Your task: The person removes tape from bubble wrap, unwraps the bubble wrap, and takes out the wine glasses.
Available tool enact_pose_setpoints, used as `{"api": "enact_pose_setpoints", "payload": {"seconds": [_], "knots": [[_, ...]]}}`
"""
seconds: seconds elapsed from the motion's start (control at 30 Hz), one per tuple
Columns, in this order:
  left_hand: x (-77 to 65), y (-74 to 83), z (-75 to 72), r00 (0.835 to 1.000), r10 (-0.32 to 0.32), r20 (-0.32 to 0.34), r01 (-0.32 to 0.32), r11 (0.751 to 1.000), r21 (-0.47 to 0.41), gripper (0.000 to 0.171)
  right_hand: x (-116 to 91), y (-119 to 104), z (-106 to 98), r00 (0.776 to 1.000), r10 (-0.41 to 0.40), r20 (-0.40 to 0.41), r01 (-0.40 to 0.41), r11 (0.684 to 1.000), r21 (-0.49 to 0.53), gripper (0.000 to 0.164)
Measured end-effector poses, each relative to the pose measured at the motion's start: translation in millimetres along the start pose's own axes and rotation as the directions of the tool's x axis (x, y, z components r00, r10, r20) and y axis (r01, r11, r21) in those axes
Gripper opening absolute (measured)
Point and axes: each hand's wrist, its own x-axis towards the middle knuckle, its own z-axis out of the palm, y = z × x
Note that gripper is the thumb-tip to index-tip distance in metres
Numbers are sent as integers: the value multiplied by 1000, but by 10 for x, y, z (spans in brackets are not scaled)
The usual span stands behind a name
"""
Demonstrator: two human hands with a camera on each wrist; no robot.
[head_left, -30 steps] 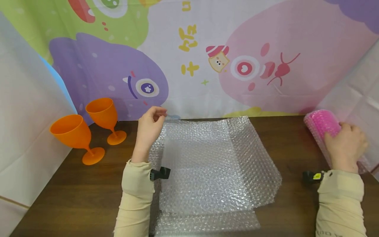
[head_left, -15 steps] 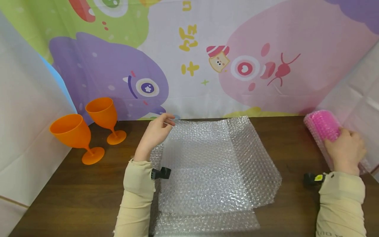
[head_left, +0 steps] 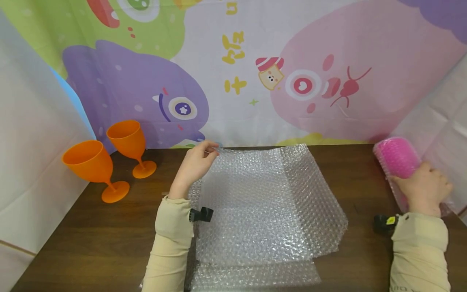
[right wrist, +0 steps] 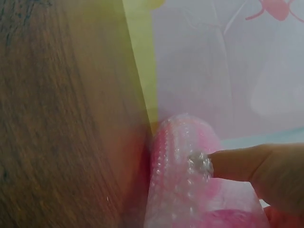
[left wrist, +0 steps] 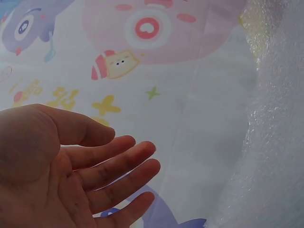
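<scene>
My left hand (head_left: 196, 164) hovers over the far left edge of a clear bubble wrap sheet (head_left: 251, 211). Its fingers (left wrist: 118, 173) are spread and loosely bent, with nothing between them in the left wrist view. At the right, my right hand (head_left: 425, 188) holds a pink bundle rolled in bubble wrap (head_left: 395, 156), which lies by the side wall. The thumb (right wrist: 237, 164) touches the wrap from above; the other fingers are mostly hidden in the right wrist view. What is inside the roll cannot be made out.
Two orange goblets stand upright at the left, a front goblet (head_left: 89, 162) and a back goblet (head_left: 127, 138). The sheet lies on a dark wooden table (head_left: 98, 243), its right side folded partly up. A printed cloth (head_left: 240, 117) hangs behind; white side walls (head_left: 33, 162) flank the table.
My left hand has moved right and slightly down, over the sheet's far edge. The right hand has slid a little toward me along the pink bundle, its thumb shifting left.
</scene>
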Motion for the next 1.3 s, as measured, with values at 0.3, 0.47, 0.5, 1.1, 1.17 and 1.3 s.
{"api": "enact_pose_setpoints", "payload": {"seconds": [0.3,0.47,0.5,1.1,1.17,1.3], "knots": [[-2,3,4,1000,-3,-16,3,1000,-24,27,11,-58,-13,1000,16,25,-14,997,-70,91],[-4,-4,23,1000,9,-18,-10,1000,-22,27,32,-79,-13,999,7,39,-5,1000,-27,94],[-3,-7,29,1000,12,-19,-12,1000,-19,27,35,-82,-8,999,3,38,-2,1000,-9,93],[13,38,84,999,45,10,-45,998,38,31,-12,-287,-144,982,-185,42,173,964,203,86],[13,41,93,999,42,8,-43,999,34,30,-30,-342,-169,979,-199,44,184,957,225,84],[18,39,113,999,38,10,-39,999,26,30,-72,-453,-224,971,-225,84,195,943,268,85]]}}
